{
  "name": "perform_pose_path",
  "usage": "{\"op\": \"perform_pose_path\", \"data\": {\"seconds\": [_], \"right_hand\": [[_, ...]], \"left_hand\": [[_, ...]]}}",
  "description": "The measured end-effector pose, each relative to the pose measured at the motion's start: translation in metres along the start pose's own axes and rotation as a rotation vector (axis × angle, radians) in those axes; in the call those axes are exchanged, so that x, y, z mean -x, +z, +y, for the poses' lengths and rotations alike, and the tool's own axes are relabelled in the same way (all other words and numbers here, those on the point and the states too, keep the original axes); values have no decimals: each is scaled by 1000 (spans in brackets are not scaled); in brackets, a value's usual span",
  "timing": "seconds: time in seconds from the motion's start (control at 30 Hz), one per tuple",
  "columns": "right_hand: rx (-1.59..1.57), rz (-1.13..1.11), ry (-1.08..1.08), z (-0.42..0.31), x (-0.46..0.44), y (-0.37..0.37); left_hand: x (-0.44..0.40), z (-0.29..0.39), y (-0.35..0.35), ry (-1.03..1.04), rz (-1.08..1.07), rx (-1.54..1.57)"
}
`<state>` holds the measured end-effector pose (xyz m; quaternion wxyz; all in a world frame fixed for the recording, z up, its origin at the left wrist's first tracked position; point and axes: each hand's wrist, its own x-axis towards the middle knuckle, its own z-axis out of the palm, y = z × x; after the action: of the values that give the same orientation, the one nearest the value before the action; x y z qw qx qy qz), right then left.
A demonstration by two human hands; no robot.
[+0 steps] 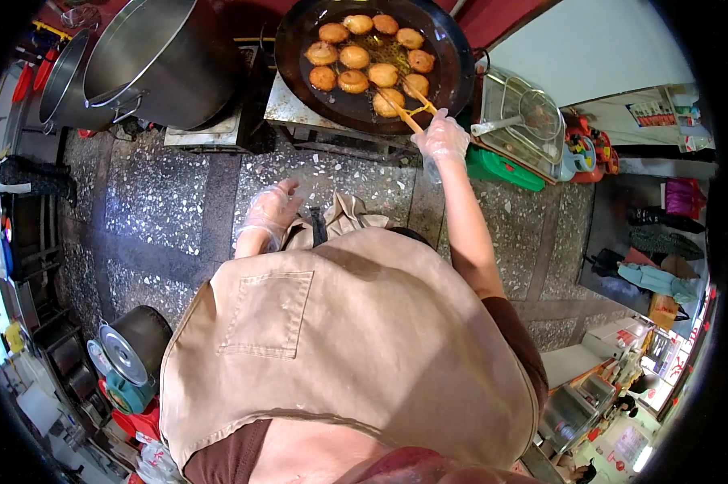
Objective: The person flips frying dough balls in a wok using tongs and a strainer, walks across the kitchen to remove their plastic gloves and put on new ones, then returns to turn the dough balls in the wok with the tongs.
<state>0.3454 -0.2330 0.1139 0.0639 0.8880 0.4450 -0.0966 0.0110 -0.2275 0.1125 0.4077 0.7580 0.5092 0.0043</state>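
My right hand (pixel 443 139), in a clear plastic glove, is closed around a pair of long wooden chopsticks (pixel 410 119). They reach over the near rim of a large dark wok (pixel 451 56). Their tips are among the golden-brown fried dough balls (pixel 354 56), close to one near the rim. Several such balls sit in the oil, most of them in a rough ring. My left hand (pixel 269 211), also gloved, hangs low by the beige apron (pixel 364 323). Its fingers are loosely bent and apart, with nothing seen in them.
Two big metal pots (pixel 150 60) stand left of the wok. To the right, a wire strainer (pixel 539 113) lies on a metal tray (pixel 501 89), with a green bin (pixel 505 168) below. Behind me on the left is a lidded pot (pixel 142 335). The floor (pixel 158 185) is speckled stone.
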Motion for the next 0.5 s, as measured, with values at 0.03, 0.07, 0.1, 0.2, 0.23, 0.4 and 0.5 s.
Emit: {"op": "perform_pose_path", "data": {"seconds": [0.03,0.07,0.1,0.2,0.23,0.4,0.5], "right_hand": [[-3,4,-8,-1,-1,0],[-4,5,-11,-1,-2,-1],[4,-2,-13,-2,-2,-1],[14,-11,-22,-2,-8,0],[16,-13,-28,-1,-10,1],[33,-24,-29,-2,-11,-1],[44,6,-42,-3,-10,4]], "left_hand": [[0,0,0,-5,0,4],[0,0,1,-9,1,9],[0,-2,1,-11,3,9],[0,-6,3,-6,4,-15],[0,-5,3,-10,8,-18],[0,-1,2,-26,7,-13],[-1,-4,5,-22,13,1]]}}
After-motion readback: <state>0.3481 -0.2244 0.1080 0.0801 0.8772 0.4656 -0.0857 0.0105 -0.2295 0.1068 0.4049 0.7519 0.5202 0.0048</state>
